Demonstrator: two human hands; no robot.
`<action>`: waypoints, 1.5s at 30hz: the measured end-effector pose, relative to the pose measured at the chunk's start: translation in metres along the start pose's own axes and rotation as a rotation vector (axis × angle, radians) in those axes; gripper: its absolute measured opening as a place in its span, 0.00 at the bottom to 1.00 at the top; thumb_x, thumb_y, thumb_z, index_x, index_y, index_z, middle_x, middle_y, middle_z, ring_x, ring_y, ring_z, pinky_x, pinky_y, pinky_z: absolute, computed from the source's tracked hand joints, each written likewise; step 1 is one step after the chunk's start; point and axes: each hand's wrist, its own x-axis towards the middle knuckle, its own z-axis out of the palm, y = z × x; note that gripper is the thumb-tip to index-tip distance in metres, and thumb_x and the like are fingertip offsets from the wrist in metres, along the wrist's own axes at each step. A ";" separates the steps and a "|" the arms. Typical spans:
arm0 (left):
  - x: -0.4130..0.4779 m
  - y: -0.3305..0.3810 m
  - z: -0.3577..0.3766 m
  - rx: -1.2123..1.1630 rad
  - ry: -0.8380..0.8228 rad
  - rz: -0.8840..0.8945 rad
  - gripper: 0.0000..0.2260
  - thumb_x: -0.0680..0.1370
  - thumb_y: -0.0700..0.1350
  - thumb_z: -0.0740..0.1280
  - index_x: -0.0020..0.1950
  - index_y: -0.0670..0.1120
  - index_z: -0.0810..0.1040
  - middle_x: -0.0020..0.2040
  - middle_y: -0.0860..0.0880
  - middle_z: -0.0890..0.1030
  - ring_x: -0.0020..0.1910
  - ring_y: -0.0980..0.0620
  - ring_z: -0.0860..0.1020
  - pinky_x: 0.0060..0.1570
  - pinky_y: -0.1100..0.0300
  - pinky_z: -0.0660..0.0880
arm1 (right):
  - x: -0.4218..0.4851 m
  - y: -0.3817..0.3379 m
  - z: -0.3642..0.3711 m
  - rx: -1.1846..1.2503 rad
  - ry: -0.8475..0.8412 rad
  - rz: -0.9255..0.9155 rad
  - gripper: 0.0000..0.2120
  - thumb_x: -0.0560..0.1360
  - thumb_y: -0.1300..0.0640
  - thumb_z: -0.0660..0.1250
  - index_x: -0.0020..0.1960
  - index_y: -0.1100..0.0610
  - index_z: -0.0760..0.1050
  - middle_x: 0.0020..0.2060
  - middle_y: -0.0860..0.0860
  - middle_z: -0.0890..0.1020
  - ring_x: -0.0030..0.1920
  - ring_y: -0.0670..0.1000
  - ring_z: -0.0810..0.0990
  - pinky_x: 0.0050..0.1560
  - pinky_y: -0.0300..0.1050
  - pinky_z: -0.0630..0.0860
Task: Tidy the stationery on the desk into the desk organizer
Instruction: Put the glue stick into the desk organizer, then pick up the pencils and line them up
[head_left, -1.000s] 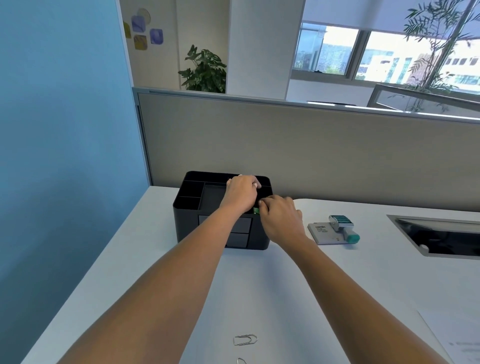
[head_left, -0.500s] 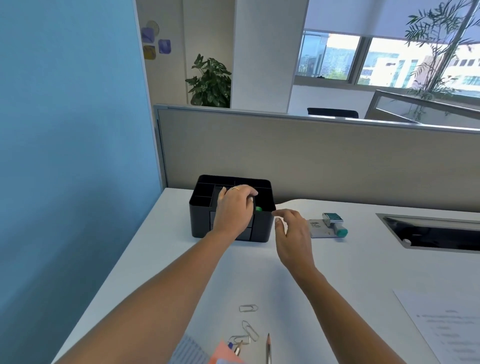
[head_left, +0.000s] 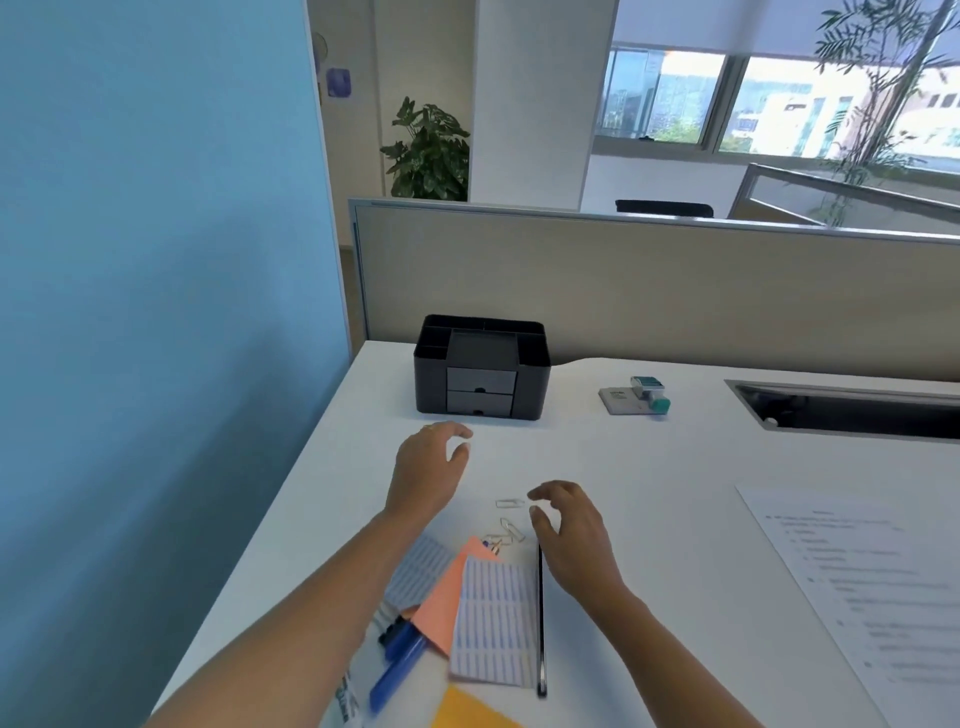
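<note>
**Both grips loose over the counter**

We held our left grip (head_left: 428, 467) and our right grip (head_left: 569, 525) low over the white counter (head_left: 623, 467). Both were loose, with bent fingers and nothing in them.

The black desk organizer (head_left: 483, 366) stood past the left grip, at the far edge and apart from it. Its two little drawers were closed.

A single paper clip (head_left: 510, 503) lay between the two grips, just beside the right fingertips. A small heap of paper clips (head_left: 511, 531) lay just left of the right grip, nearer to us. A dark pencil (head_left: 541, 613) lay along the left side of our right wrist.

Between our arms lay a lined label sheet (head_left: 496, 623), a pink note (head_left: 447, 597) and a blue marker (head_left: 397, 670). A printed page (head_left: 872, 587) lay far to the right of the right grip.
</note>
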 end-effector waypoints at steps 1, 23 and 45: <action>-0.010 -0.003 -0.004 0.006 -0.001 -0.008 0.10 0.78 0.42 0.61 0.58 0.45 0.77 0.61 0.47 0.78 0.61 0.49 0.73 0.63 0.59 0.67 | -0.009 0.000 0.001 -0.008 -0.011 0.003 0.10 0.79 0.56 0.59 0.59 0.53 0.73 0.62 0.47 0.72 0.62 0.47 0.71 0.58 0.39 0.69; -0.164 -0.074 -0.081 -0.053 0.166 -0.246 0.07 0.76 0.38 0.65 0.52 0.43 0.80 0.53 0.46 0.81 0.52 0.48 0.77 0.57 0.56 0.71 | -0.113 0.002 -0.002 -0.142 -0.125 -0.022 0.18 0.76 0.54 0.64 0.65 0.52 0.69 0.70 0.52 0.60 0.68 0.52 0.66 0.61 0.43 0.69; -0.230 -0.016 -0.052 0.087 -0.328 0.253 0.07 0.73 0.50 0.69 0.47 0.49 0.81 0.42 0.56 0.77 0.41 0.66 0.70 0.43 0.71 0.66 | -0.130 -0.012 -0.039 -0.116 -0.199 0.314 0.13 0.68 0.60 0.69 0.51 0.57 0.72 0.38 0.48 0.76 0.35 0.50 0.75 0.34 0.39 0.72</action>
